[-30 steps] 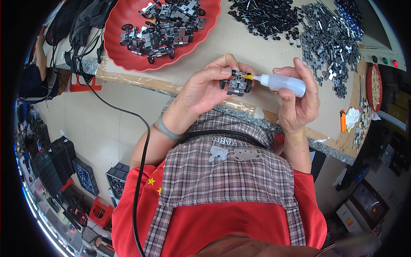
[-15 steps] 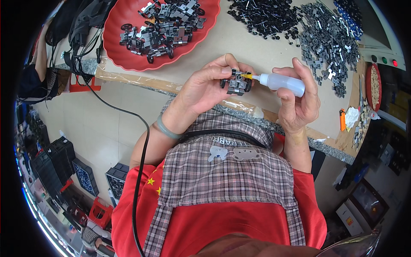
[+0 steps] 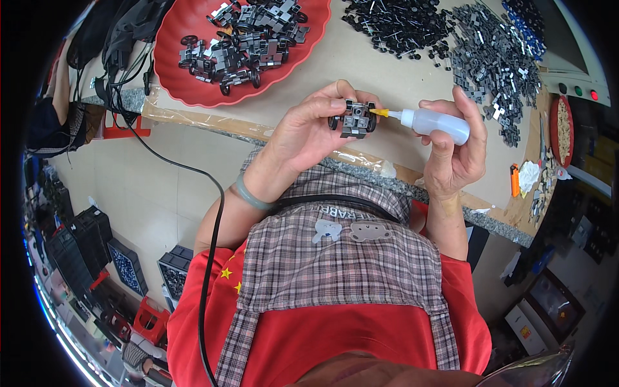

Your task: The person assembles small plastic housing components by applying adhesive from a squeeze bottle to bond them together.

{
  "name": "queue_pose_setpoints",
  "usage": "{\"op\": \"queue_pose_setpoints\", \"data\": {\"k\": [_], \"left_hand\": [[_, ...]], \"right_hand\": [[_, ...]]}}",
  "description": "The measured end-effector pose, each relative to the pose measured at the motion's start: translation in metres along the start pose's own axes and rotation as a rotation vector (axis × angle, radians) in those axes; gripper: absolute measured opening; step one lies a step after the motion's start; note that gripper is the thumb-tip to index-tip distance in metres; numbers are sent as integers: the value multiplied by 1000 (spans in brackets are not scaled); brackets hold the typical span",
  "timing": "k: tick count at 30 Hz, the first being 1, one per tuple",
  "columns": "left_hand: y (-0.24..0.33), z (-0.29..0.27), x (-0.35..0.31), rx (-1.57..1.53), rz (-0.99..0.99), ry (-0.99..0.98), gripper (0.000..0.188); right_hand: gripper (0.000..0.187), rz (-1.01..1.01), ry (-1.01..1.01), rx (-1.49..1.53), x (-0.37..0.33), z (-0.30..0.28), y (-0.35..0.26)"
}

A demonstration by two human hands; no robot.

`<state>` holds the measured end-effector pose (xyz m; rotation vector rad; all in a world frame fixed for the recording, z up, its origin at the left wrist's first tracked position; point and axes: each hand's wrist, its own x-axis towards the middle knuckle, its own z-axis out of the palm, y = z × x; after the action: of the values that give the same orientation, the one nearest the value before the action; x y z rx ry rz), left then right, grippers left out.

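Above the table's near edge, my left hand grips a small grey and black toy car chassis with black wheels. My right hand is closed around a translucent squeeze bottle, lying nearly level between thumb and fingers. Its yellow nozzle tip points left, at the chassis's right wheel side; whether it touches there I cannot tell. Several similar chassis are heaped in a red scalloped tray at the far left.
Black wheel-and-axle parts and small grey parts form piles at the far right. An orange cutter lies near crumpled white tissue. A black cable hangs across on the left. Taped cardboard lines the table edge.
The bottle in my right hand has shifted slightly right, drawing its tip from the chassis's middle toward its right side. My left hand still holds the chassis, moved slightly left.
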<state>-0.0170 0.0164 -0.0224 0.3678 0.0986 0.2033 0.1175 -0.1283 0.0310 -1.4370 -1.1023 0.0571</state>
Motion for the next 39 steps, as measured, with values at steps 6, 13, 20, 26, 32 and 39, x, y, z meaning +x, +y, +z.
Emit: {"op": "queue_pose_setpoints", "data": {"k": [6,13,20,26,32,39], "left_hand": [[0,4,-1,19,19,24,22],[-1,4,-1,46,41,47,22],[0,4,-1,41,37,35,22],[1,5,0,40,34,34,22],[0,6,0,33,44,47,20],[0,4,1,10,44,13,20]], "right_hand": [[53,-56,-47,-90,-2,-3,0],[53,-219,-68,-191,2,-1,3],[53,-295,-108,-280,3,-3,2],[53,-293,-120,-297,3,-4,3],[52,-260,-88,-237,2,-3,2],[51,-73,-55,-48,-7,3,-3]]}}
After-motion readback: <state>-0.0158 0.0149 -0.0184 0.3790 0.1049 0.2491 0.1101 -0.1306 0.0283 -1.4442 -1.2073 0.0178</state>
